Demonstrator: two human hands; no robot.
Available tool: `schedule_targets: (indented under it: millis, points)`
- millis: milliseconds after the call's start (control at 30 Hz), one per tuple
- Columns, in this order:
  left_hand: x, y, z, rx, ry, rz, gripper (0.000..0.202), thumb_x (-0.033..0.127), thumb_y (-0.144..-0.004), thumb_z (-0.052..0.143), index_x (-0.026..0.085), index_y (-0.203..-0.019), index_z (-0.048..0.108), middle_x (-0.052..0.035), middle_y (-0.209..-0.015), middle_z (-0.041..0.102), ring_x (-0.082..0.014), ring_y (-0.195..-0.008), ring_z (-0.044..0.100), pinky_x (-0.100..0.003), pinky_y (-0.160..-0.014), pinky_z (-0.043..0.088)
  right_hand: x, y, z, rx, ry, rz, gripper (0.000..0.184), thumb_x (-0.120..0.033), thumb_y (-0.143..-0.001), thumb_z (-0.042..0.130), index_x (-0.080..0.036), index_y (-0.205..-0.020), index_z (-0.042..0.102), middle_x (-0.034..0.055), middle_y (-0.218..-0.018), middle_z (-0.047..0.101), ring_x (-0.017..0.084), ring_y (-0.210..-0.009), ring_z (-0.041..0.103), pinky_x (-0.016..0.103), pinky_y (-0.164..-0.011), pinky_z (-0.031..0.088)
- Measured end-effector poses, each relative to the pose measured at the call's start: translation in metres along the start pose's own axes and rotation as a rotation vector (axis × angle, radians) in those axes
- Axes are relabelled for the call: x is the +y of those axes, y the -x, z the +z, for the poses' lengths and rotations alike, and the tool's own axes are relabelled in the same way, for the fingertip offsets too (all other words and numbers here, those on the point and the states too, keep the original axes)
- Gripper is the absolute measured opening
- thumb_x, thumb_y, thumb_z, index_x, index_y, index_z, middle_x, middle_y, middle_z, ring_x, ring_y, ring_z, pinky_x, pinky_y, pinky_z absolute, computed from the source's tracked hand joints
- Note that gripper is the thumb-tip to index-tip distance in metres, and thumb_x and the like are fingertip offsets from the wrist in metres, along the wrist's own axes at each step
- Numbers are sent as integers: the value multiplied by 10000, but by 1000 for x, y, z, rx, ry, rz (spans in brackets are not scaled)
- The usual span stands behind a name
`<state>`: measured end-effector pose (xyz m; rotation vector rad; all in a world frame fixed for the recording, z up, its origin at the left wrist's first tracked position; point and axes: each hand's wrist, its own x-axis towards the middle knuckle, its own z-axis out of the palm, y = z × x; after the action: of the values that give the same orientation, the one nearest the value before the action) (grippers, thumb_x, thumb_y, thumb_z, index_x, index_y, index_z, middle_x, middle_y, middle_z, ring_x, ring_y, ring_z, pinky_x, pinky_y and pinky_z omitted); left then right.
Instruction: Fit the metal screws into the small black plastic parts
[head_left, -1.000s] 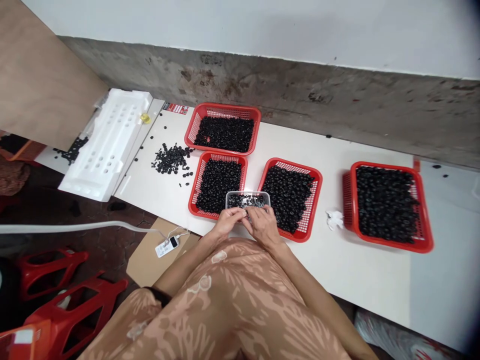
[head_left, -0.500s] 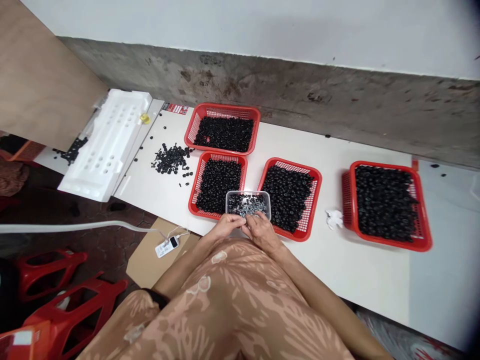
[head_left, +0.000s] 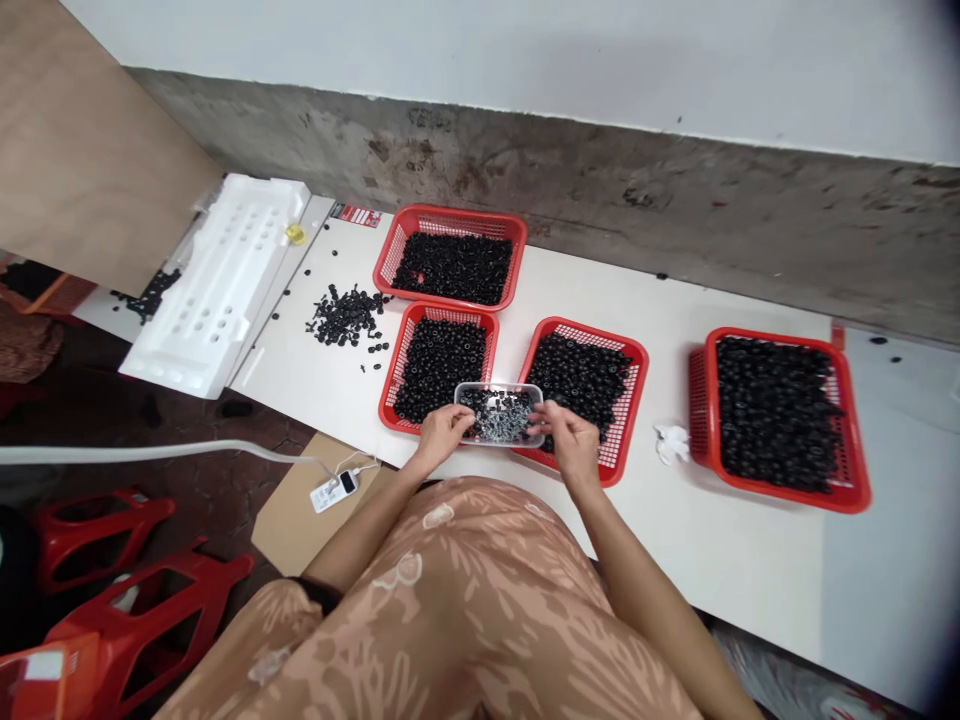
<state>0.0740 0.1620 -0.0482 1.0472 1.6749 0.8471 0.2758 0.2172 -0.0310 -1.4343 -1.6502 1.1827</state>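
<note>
Left grip [head_left: 444, 434], right grip [head_left: 572, 440] flank one tub [head_left: 499, 443]; four red baskets [head_left: 698, 410].

White foam slab [head_left: 216, 274]; possibly a tissue [head_left: 673, 444].

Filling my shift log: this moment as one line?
Clear tub: black, grey pieces; left hand: at left end; right hand: at right end

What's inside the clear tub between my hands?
Small black pieces, mostly toward the far side, and small grey ones nearer you. Your right hand hides part of the tub at its right end; anything beneath the top layer is covered.
</note>
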Motion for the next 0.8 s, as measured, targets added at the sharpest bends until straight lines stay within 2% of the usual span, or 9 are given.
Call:
schedule_targets:
  millis: [67, 133, 233, 300, 400, 500, 600, 800]
  points:
    - [-1, -7, -4, 70, -277, 96, 214, 314, -850, 565, 186, -939, 711, -72, -914, 674, -184, -793, 575, -274, -768, 401, 1, -5, -12, 25, -134, 165, 477, -565, -873, 492, -139, -918, 699, 74, -786, 706, 178, -599, 647, 278, -581, 498]
    - [0, -16, -3, 61, -563, 188, 201, 229, -877, 521, 192, -976, 692, -85, -966, 656, -196, -872, 574, -289, -813, 400, 5, -6, -18, -9, -130, 212, 460, -571, -837, 547, -143, -888, 706, 54, -714, 694, 176, -602, 638, 270, -603, 495]
    - [3, -33, 7, -73, -952, 272, 258, 128, -907, 415, 146, -999, 656, -110, -979, 629, -208, -906, 575, -311, -799, 417, 11, 2, -17, -64, -107, 237, 444, -567, -817, 577, -144, -840, 707, 26, -600, 655, 170, -573, 608, 263, -615, 485]
    - [6, -44, 15, -164, -1113, 322, 284, 101, -914, 371, 101, -1004, 640, -133, -988, 618, -219, -906, 580, -321, -774, 429, 15, 10, -12, -67, -132, 257, 449, -571, -814, 573, -142, -844, 703, 35, -641, 669, 164, -556, 595, 260, -595, 478]
    - [7, -58, 24, -243, -1197, 374, 292, 80, -911, 357, 58, -993, 636, -163, -997, 612, -230, -923, 587, -336, -780, 437, 21, 20, -5, -81, -129, 249, 439, -560, -825, 561, -145, -842, 701, 44, -701, 685, 159, -561, 590, 256, -594, 467]
    - [7, -64, 28, -279, -1202, 365, 286, 73, -904, 365, 49, -975, 641, -172, -958, 624, -238, -891, 606, -348, -762, 449, 25, 27, -4, -90, -92, 237, 416, -537, -841, 551, -152, -868, 705, 16, -612, 646, 161, -571, 590, 254, -626, 459]
    - [6, -65, 30, -270, -1205, 332, 286, 81, -903, 365, 52, -971, 641, -174, -919, 632, -245, -840, 624, -345, -716, 459, 27, 28, -6, -78, -88, 251, 406, -530, -844, 549, -157, -886, 704, 8, -591, 632, 161, -575, 591, 251, -629, 457]
    - [6, -64, 33, -205, -1189, 270, 306, 95, -908, 348, 75, -1001, 639, -168, -942, 635, -247, -835, 636, -340, -701, 463, 27, 25, -5, -84, -130, 260, 412, -538, -833, 553, -155, -871, 702, 38, -703, 679, 161, -578, 595, 254, -625, 467]
